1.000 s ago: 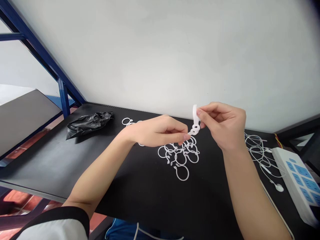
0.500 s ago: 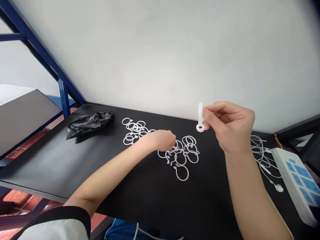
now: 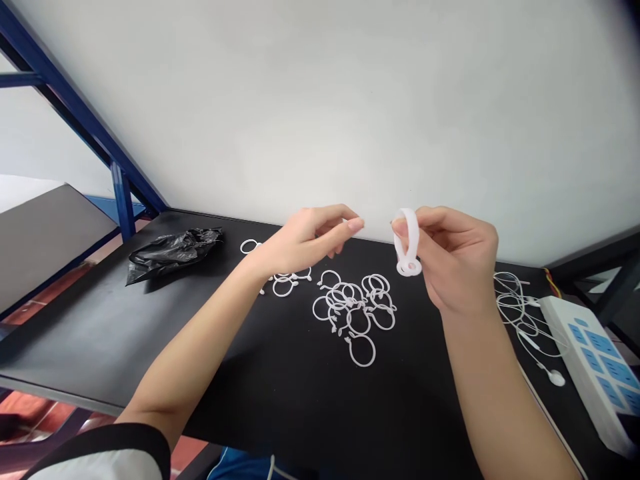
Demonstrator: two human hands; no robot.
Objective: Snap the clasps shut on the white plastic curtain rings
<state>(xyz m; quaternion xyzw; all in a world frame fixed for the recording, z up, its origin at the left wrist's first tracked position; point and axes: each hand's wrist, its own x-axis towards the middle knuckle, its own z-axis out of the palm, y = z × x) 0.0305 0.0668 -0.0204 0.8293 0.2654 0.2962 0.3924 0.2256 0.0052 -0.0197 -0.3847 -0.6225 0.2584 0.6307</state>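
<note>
My right hand (image 3: 457,257) pinches a white plastic ring (image 3: 413,233) between thumb and fingers, held up above the black table. At its lower end are small round eyelets; whether it is one ring or a few together I cannot tell. My left hand (image 3: 317,233) is raised just left of it, thumb and forefinger drawn together. Anything between those fingertips is too small to make out. Below lies a loose pile of thin white rings (image 3: 361,333) with small knobbed ends. A second group of white rings (image 3: 283,287) is partly hidden behind my left hand and forearm.
A crumpled black plastic bag (image 3: 175,253) lies on the black table (image 3: 300,393) at the left. White earphones with a tangled cord (image 3: 520,313) and a white power strip (image 3: 587,373) with blue sockets are at the right. A pale wall (image 3: 320,120) rises behind; a blue metal frame (image 3: 80,100) stands left.
My left hand has lifted off the ring pile and come up near my right hand. The ring in my right hand has turned, so its loop now faces more toward me.
</note>
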